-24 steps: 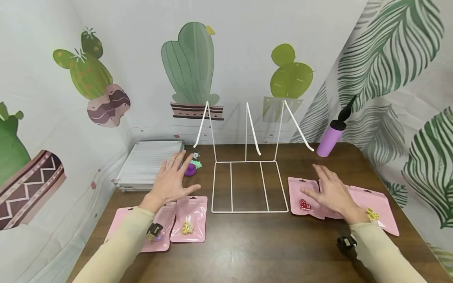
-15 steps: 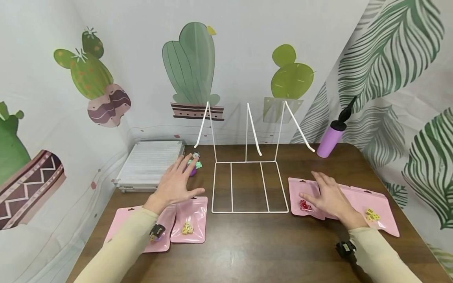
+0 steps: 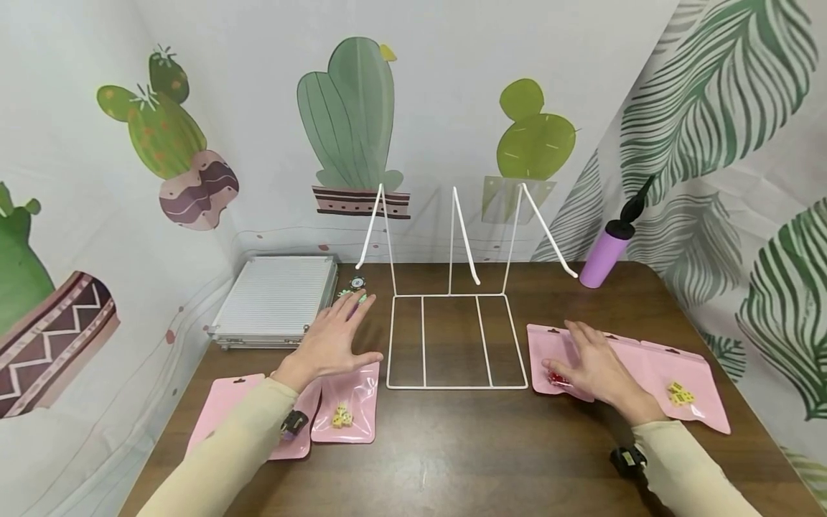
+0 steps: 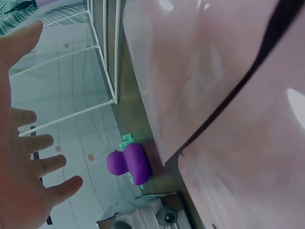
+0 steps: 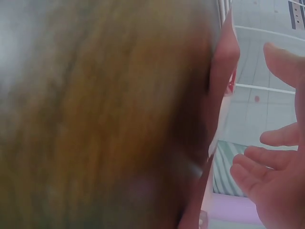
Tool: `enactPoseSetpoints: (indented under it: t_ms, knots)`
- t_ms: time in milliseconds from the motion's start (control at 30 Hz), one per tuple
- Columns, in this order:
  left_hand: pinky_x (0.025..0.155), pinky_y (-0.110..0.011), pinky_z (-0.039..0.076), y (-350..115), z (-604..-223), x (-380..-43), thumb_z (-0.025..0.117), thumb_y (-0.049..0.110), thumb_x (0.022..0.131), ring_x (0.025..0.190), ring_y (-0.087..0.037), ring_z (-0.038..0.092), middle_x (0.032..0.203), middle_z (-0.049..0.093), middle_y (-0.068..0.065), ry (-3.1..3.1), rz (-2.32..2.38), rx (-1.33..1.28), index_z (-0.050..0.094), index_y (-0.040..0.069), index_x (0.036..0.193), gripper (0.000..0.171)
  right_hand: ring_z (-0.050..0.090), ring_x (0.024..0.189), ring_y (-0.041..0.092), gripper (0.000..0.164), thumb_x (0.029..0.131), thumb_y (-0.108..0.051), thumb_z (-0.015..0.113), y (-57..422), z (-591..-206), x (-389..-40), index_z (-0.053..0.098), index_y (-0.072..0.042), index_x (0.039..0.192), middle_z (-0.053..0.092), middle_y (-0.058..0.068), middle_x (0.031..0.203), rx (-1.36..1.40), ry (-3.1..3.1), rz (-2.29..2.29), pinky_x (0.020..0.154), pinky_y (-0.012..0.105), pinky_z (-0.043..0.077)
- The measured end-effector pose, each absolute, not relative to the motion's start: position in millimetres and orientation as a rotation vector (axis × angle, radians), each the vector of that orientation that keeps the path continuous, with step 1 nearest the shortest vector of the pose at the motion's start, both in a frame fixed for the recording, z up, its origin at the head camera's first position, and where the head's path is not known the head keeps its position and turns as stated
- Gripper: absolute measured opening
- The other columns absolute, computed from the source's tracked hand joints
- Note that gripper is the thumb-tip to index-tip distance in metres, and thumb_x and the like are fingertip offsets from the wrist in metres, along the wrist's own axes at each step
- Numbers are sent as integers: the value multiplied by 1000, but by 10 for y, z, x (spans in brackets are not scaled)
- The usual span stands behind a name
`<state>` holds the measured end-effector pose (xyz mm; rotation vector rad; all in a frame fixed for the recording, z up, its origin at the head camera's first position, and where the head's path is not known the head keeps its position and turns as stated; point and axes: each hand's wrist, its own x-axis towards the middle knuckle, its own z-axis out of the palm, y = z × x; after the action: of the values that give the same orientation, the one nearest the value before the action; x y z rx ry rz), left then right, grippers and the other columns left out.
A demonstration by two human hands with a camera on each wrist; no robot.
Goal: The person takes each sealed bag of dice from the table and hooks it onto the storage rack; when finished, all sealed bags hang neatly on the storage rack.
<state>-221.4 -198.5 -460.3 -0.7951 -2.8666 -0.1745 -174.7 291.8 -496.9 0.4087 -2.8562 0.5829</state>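
My left hand [image 3: 329, 341] is spread, held over the top of a pink zip pouch [image 3: 358, 402] with yellow dice [image 3: 342, 416] showing inside. Its fingertips overlap a purple duck-like toy [image 4: 136, 162], which the left wrist view shows beyond the fingers. More pink pouch [image 3: 222, 402] lies partly hidden under the left forearm. On the right, my right hand [image 3: 601, 366] hovers with fingers extended over a pink pouch [image 3: 545, 345] holding red dice [image 3: 557, 378], and covers part of the middle pouch [image 3: 625, 350]. Neither hand holds anything.
A white wire rack [image 3: 457, 388] with three hooks stands mid-table. Back left is a silver ridged case [image 3: 278, 294], with a poker chip [image 3: 358, 283] beside it. A purple hand pump [image 3: 602, 258] stands back right. Another pink pouch [image 3: 701, 380] with yellow dice lies far right.
My left hand has moved right and a little toward me, now covering more of the purple toy. My right hand has shifted left and nearer, over the red dice. The pouches have stayed put.
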Motion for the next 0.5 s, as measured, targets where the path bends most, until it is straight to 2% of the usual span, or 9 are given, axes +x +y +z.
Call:
enactPoseSetpoints:
  t_ms: [233, 500]
  knots:
    - [105, -61, 37, -1936, -4668, -2210, 62, 75, 74, 144, -37, 28, 160, 24, -10, -2869, -206, -853, 17, 21, 157, 108, 39, 125, 56, 90, 79, -44, 76, 2865, -4998, -1739, 41, 14, 137, 44, 39, 135, 404, -2876, 585, 105, 64, 32]
    - [110, -60, 33, -1877, -4725, -2187, 64, 74, 74, 145, -39, 27, 161, 22, -11, -2948, -220, -897, 19, 19, 157, 109, 42, 122, 56, 88, 79, -45, 76, 2848, -5014, -1747, 44, 15, 134, 47, 38, 132, 384, -2886, 556, 103, 63, 35]
